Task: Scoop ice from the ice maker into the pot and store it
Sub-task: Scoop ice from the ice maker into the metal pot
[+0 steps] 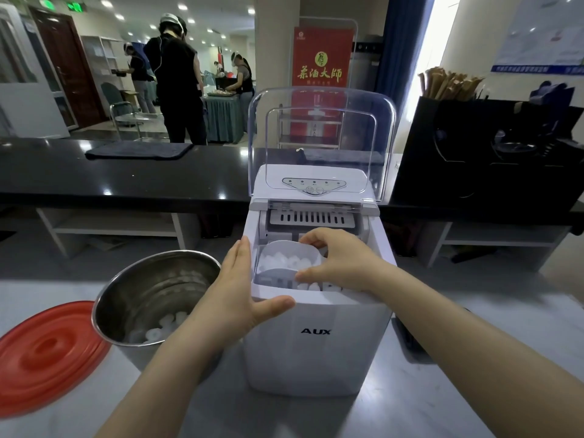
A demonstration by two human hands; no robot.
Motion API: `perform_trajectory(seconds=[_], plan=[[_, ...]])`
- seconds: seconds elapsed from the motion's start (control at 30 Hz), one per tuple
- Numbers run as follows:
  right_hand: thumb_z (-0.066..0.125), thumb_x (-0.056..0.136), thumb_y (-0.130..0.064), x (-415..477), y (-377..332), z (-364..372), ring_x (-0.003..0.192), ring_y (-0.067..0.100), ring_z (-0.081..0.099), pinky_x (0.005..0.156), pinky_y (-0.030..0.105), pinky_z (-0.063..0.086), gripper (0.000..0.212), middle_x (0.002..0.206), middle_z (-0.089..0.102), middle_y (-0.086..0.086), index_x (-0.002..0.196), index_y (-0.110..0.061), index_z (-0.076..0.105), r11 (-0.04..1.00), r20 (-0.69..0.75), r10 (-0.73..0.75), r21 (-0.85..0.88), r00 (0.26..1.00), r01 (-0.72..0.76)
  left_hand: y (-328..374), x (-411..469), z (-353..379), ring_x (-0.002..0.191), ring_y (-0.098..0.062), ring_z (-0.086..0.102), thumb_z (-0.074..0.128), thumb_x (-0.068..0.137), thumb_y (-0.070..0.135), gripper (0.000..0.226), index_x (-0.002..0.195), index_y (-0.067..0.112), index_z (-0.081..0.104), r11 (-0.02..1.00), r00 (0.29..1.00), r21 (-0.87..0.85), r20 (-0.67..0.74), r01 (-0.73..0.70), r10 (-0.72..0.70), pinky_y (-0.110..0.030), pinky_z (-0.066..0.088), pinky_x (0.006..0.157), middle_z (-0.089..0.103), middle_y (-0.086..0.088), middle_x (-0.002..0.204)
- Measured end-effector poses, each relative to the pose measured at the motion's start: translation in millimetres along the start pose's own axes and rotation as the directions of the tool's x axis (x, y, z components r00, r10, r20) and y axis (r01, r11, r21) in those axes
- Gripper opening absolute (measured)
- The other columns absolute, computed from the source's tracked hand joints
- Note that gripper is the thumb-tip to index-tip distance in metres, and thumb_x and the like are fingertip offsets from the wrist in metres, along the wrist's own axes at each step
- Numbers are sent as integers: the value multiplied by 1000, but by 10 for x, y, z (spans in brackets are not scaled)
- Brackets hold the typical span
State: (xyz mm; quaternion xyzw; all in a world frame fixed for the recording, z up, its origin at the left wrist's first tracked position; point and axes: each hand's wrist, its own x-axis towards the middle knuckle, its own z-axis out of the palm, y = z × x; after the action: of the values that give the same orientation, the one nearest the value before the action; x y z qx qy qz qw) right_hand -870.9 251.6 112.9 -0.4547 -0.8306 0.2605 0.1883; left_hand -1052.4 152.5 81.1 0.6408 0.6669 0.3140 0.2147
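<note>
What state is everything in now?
White AUX ice maker: clear lid raised.
Translucent plastic scoop: loaded with ice.
Round steel pot: uncovered, some ice inside.
Round red plastic lid: off, beside pot.
Right hand: grips scoop.
Left hand: rests flat on ice maker.

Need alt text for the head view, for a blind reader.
The right hand grips a translucent scoop full of ice inside the open ice maker, while the left hand rests against its front left corner. A steel pot holding a little ice stands to its left, a red lid beside it.
</note>
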Motion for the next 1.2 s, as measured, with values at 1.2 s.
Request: perform_trajectory(seconds=[1.2], plan=[[66,84,-44,10,-1478,969,104,23,57,81,35,51,56,123,54,0,129,-18,43,656,39,-264,-725,964,209,-1469,-668,-781,145,-5,0,59,86,48,84,151,22,12,987,977,116,-197,112,-87,-20,6,113,9,9,158]])
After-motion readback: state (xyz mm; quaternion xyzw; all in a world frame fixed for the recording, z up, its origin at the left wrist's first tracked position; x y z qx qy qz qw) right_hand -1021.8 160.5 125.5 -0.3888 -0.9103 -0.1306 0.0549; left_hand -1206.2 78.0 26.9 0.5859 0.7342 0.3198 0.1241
